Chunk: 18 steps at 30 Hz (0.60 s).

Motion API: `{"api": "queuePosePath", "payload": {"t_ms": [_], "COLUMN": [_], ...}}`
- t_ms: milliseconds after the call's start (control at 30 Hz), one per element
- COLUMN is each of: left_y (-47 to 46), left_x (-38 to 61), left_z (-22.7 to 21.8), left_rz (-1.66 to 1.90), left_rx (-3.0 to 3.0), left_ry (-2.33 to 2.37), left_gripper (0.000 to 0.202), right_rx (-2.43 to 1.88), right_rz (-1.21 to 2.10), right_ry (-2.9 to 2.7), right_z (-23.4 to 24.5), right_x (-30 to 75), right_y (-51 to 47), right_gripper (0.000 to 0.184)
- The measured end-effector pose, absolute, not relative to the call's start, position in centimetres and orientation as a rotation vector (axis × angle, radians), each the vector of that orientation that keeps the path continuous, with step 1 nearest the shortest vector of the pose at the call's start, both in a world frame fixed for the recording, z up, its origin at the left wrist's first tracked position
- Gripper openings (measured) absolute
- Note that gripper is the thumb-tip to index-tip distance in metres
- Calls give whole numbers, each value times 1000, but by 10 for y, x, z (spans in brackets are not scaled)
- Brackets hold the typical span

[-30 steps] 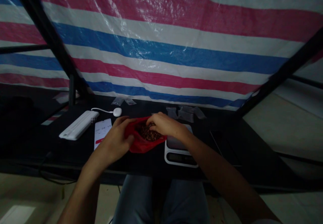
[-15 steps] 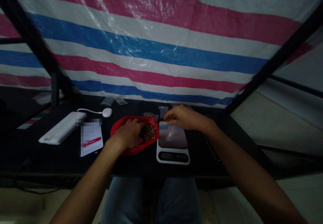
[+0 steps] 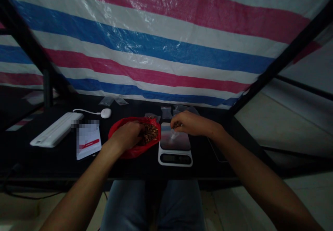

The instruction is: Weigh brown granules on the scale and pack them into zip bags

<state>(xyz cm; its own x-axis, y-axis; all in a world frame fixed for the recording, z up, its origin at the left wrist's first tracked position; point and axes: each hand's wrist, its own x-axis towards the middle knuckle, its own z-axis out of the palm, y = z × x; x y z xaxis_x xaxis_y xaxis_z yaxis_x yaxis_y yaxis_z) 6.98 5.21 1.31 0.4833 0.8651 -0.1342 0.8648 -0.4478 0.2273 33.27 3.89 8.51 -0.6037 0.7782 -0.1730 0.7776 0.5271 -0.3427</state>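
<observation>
My right hand (image 3: 183, 122) is closed in a pinch on small brown pieces (image 3: 177, 124), too small to tell their kind. It hangs over the steel plate of a white digital scale (image 3: 175, 158). Just under the fingertips, a small clear plastic thing (image 3: 173, 134) sits on the plate; its exact form is blurred. My left hand (image 3: 130, 134) reaches into an open red plastic bag (image 3: 137, 151), fingers curled and their tips hidden. More of the brown pieces (image 3: 151, 133) lie in the bag beside that hand.
Clear small bags lie along the back, including an upright-lying one (image 3: 166, 112) and a pair (image 3: 107, 101) further left. A white long device (image 3: 56, 130), a white round piece with cable (image 3: 105, 113) and a phone-like slab with red mark (image 3: 88, 140) lie left. A striped sheet (image 3: 156, 43) hangs behind.
My right hand has come lower, toward the clear thing on the scale, with brown pieces now showing in its fingers. My left hand has shifted slightly left in the bag, baring more pieces.
</observation>
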Motion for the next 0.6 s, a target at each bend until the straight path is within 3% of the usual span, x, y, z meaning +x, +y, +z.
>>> {"api": "queuePosePath", "payload": {"t_ms": [600], "left_y": [48], "left_x": [70], "left_z": [16], "left_rz": [121], "left_rx": [2453], "left_ry": [1485], "left_gripper": [37], "right_rx": [-1412], "right_rz": [730], "right_ry": [-2802], "right_z": [89], "right_x": [331], "right_y": [44], "right_gripper": [16]}}
